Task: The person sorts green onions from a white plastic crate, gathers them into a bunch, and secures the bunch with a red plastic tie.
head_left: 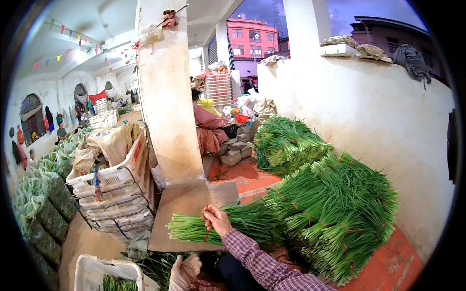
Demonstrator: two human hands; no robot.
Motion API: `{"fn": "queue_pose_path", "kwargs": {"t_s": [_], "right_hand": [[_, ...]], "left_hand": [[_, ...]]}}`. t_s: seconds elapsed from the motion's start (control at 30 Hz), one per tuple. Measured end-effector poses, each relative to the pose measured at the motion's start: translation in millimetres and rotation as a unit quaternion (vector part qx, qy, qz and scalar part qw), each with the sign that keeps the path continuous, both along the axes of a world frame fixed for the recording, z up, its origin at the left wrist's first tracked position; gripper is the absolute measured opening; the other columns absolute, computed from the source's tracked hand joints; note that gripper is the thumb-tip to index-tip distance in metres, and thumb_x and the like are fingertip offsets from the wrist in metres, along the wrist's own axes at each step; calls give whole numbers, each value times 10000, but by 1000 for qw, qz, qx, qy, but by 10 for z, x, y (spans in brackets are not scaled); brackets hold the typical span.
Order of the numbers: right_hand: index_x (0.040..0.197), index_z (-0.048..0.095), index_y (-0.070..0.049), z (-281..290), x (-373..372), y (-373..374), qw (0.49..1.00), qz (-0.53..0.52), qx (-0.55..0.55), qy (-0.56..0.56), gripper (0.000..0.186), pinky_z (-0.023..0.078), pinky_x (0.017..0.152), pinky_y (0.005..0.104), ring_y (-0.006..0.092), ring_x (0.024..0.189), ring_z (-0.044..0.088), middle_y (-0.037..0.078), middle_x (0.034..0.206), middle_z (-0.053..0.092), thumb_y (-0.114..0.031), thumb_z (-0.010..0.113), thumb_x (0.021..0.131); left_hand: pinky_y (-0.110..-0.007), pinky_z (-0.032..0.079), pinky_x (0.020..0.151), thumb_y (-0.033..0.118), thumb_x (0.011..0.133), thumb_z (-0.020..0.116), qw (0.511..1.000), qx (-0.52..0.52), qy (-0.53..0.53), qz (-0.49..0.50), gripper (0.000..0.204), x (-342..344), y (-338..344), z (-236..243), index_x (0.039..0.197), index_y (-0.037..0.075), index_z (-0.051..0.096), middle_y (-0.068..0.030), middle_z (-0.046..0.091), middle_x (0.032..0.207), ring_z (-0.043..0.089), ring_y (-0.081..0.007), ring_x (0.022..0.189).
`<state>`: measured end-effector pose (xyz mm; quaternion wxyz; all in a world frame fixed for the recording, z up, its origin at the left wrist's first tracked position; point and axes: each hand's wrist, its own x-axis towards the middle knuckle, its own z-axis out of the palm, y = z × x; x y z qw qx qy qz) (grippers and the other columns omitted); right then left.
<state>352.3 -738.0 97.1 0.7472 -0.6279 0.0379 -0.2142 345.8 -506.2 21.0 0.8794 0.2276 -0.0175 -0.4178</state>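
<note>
A bundle of garlic chives (187, 228) lies on a brown board (167, 241), pale stems to the left and green leaves to the right. My right hand (217, 220), in a checked sleeve, is closed over it, pinching a red tie (207, 235) that runs round the stems. Lower down, my left hand (186, 272) wears a pale glove, holds nothing that I can see, and has its thumb apart from the fingers. Beside the board on the right rises a big heap of tied chive bundles (335, 203).
Another chive heap (289, 143) sits by the white wall (359, 106). Left of the pillar (167, 97) stand stacked white crates (114, 194) and bagged greens (43, 203). A white crate (87, 271) with greens is near my left hand. A person in pink (208, 121) sits behind the pillar.
</note>
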Motion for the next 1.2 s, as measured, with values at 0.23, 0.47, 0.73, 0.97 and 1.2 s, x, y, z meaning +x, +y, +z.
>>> {"fn": "queue_pose_path", "kwargs": {"t_s": [0.23, 0.47, 0.73, 0.97, 1.2], "right_hand": [[950, 576, -89, 660, -500, 176, 979, 118, 124, -107, 116, 400, 475, 196, 37, 522, 482, -1, 785, 599, -172, 501, 981], [978, 542, -34, 892, -1046, 348, 926, 327, -120, -143, 104, 409, 476, 207, 42, 519, 505, 27, 787, 622, -126, 496, 970], [997, 556, -66, 731, -708, 1, 977, 163, 132, -42, 105, 493, 514, 222, 70, 599, 561, 39, 833, 632, -155, 528, 950], [985, 549, -56, 1051, -113, -409, 976, 135, 85, -148, 96, 527, 520, 230, 58, 571, 551, 27, 832, 600, -146, 527, 962], [1045, 548, -49, -736, 95, -818, 997, 26, 72, -21, 138, 523, 518, 251, 102, 638, 588, 34, 821, 587, -151, 522, 956]], "left_hand": [[-436, 475, 958, 282, 913, 581, 965, -108, -18, -237, 483, -99, -582, 88, 1296, -2, 502, -171, 578, 1208, 573, -285, 1085], [-425, 486, 946, 281, 890, 620, 943, -177, -50, -277, 537, -220, -521, 623, 1321, -3, 473, -178, 556, 1282, 573, -277, 1142], [-426, 500, 934, 294, 879, 633, 980, -68, -188, 8, 591, 366, -495, 1991, 1348, -9, 439, -176, 548, 1298, 585, -260, 1129], [-391, 545, 877, 318, 738, 787, 876, 4, -471, 102, 676, 1088, -768, 2381, 1263, -3, 506, -115, 630, 1145, 649, -243, 977], [-304, 479, 911, 48, 613, 855, 862, 206, -461, -44, 930, 1106, -785, 1167, 1409, 72, 373, -58, 476, 1318, 506, -189, 1136]]}}
